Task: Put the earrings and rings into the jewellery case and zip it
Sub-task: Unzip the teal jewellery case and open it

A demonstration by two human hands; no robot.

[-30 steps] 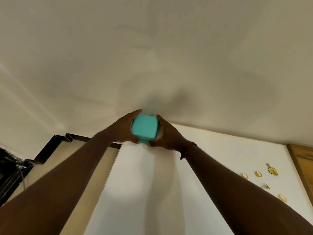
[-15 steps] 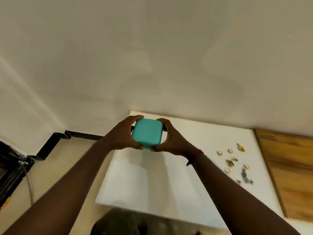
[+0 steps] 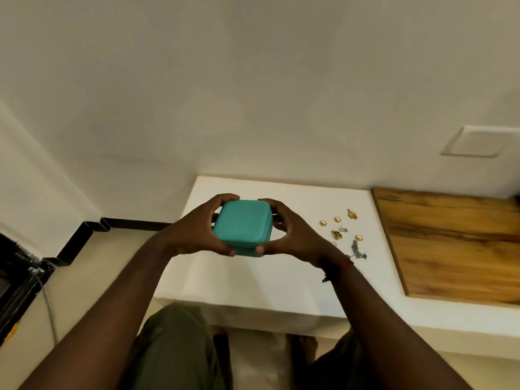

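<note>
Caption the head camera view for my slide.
Left hand and right hand hold the teal jewellery case over the white table; rings lie loose.

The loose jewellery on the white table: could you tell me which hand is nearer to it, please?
Right. The right hand grips the right side of the teal case, close beside the jewellery; the left hand grips its left side, farther away.
</note>
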